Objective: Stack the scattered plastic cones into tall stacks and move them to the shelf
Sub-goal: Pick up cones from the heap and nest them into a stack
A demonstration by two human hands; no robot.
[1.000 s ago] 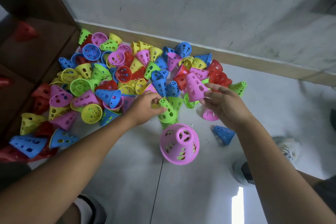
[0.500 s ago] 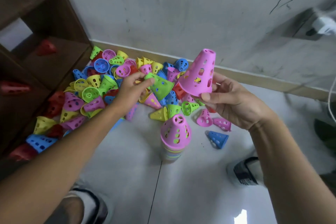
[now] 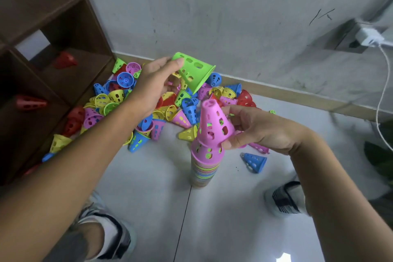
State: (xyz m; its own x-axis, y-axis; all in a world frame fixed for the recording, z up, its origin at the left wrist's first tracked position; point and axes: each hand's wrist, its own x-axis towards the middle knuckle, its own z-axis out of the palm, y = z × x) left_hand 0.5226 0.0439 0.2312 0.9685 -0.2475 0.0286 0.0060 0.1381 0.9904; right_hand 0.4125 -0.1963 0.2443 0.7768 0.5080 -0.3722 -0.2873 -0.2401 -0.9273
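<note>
green cone; pink cone; stack, multicoloured rims; blue cone; brown shelf; pale grey floor.

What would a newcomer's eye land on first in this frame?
Probably the bright heap of perforated plastic cones spilled on the floor against the wall, beside the brown wooden shelf. In front of it, the right hand holds a pink perforated plastic cone on top of the tall multicoloured cone stack, while the left hand holds a green perforated plastic cone aloft.
</note>
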